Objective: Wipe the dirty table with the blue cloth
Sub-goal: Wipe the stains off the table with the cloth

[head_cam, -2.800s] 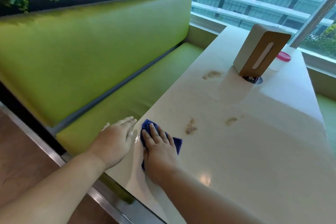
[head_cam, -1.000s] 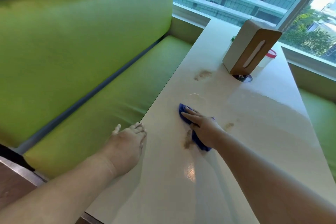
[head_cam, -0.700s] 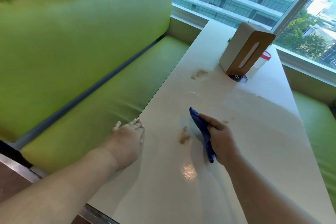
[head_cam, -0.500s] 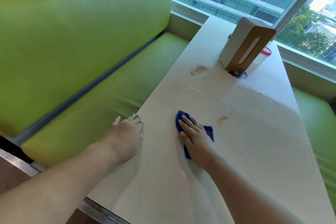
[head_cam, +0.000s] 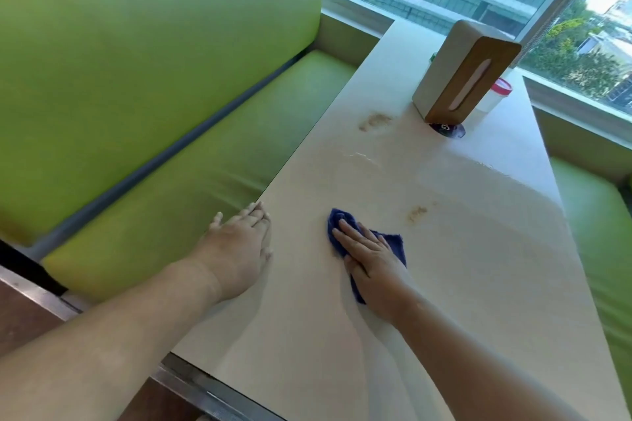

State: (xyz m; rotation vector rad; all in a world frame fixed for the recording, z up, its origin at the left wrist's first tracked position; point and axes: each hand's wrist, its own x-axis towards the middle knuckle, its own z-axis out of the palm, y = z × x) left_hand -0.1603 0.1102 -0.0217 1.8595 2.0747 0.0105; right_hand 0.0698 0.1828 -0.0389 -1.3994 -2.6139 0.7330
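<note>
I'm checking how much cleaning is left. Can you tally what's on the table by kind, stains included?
Brown stains: 2
Blue cloth: 1
Tissue box: 1
Pink-lidded container: 1
Black round disc: 1
Total: 6
Not counted: a green sliver behind the tissue box, mostly hidden.

Bright window daylight (soft, slightly blurred)

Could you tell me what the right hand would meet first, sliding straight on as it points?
Likely just bare table up to its left edge beside the green seat; the near stain lies rightward.
</note>
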